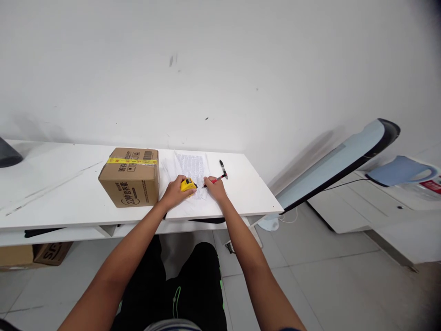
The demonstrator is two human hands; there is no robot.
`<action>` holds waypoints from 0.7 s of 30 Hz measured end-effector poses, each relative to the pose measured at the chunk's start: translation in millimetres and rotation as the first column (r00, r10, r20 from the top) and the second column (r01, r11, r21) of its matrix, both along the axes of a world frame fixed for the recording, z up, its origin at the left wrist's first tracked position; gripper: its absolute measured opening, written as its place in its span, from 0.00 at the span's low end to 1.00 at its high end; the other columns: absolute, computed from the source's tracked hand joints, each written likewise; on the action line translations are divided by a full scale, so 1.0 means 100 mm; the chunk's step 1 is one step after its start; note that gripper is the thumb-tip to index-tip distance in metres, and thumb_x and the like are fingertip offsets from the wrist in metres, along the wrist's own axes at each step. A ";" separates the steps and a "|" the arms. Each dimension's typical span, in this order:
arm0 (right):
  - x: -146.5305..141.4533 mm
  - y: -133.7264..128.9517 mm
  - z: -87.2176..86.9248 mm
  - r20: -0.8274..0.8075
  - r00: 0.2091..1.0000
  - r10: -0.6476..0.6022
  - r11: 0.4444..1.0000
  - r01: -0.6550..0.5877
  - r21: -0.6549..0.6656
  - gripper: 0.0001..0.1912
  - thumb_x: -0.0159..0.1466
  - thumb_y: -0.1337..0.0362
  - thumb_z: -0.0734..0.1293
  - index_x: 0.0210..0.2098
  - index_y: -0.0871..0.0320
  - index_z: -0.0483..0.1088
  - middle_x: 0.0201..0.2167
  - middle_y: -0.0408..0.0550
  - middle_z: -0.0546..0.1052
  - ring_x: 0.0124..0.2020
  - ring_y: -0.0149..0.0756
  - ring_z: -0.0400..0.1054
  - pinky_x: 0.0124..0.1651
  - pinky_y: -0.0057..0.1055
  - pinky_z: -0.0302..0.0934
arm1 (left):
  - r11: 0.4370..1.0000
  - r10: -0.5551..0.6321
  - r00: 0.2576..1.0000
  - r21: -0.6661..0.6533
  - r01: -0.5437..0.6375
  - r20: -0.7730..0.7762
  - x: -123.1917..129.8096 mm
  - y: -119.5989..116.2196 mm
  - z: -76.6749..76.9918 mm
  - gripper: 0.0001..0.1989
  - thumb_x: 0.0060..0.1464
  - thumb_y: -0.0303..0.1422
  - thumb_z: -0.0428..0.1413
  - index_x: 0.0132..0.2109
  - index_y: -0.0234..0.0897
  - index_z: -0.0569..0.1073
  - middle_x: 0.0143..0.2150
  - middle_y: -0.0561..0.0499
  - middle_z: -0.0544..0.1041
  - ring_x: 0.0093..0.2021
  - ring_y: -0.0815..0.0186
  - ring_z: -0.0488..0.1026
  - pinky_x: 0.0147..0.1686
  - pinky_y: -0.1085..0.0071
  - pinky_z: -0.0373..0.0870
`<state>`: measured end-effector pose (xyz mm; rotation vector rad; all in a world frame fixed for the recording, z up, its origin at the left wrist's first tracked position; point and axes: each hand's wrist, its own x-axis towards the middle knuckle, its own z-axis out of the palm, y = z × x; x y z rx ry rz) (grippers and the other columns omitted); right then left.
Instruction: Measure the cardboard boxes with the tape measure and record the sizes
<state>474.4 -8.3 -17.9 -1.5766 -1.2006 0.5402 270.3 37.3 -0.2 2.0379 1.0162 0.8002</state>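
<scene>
My left hand [175, 191] is closed around a yellow tape measure [188, 185], held low over the papers. My right hand [215, 187] grips a red pen [219, 178], its tip down on the sheet between the hands. Under both hands lie printed papers [192, 164] covered with dense lines of text. A black and clear pen [223, 166] rests on the table just beyond my right hand. To the left of the papers stands a brown cardboard box [129, 179] with yellow tape across its top.
The white table [62, 184] runs along the wall, its right end just past the pens. A tall board with a black edge [344, 156] leans on the wall at right. Another cardboard box [51, 253] sits below at left; a dark object [8, 154] stands far left.
</scene>
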 end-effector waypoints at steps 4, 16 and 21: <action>-0.01 -0.01 0.01 -0.010 1.000 -0.001 1.000 0.001 0.009 0.19 0.59 0.51 0.62 0.18 0.55 0.63 0.17 0.39 0.65 0.25 0.32 0.58 0.32 0.29 0.54 | 1.000 -0.001 1.000 -0.013 0.001 -0.004 0.00 0.00 0.00 0.28 0.45 0.52 0.62 0.48 0.43 0.66 0.41 0.51 0.76 0.40 0.60 0.73 0.38 0.66 0.69; -0.02 -0.01 0.04 -0.020 0.999 -0.025 0.999 0.025 0.022 0.18 0.59 0.53 0.62 0.17 0.54 0.60 0.17 0.39 0.64 0.24 0.31 0.58 0.31 0.29 0.53 | 1.000 0.013 1.000 -0.012 -0.013 0.024 0.01 0.01 -0.02 0.28 0.45 0.50 0.62 0.48 0.42 0.66 0.43 0.50 0.76 0.42 0.59 0.74 0.42 0.64 0.69; -0.03 -0.03 0.05 -0.026 0.999 -0.045 0.998 0.045 0.031 0.19 0.59 0.53 0.62 0.17 0.54 0.58 0.16 0.38 0.63 0.24 0.31 0.57 0.31 0.29 0.53 | 1.000 0.008 1.000 -0.024 -0.007 0.031 0.01 0.02 -0.03 0.28 0.45 0.50 0.63 0.48 0.42 0.66 0.44 0.49 0.76 0.43 0.58 0.74 0.43 0.63 0.70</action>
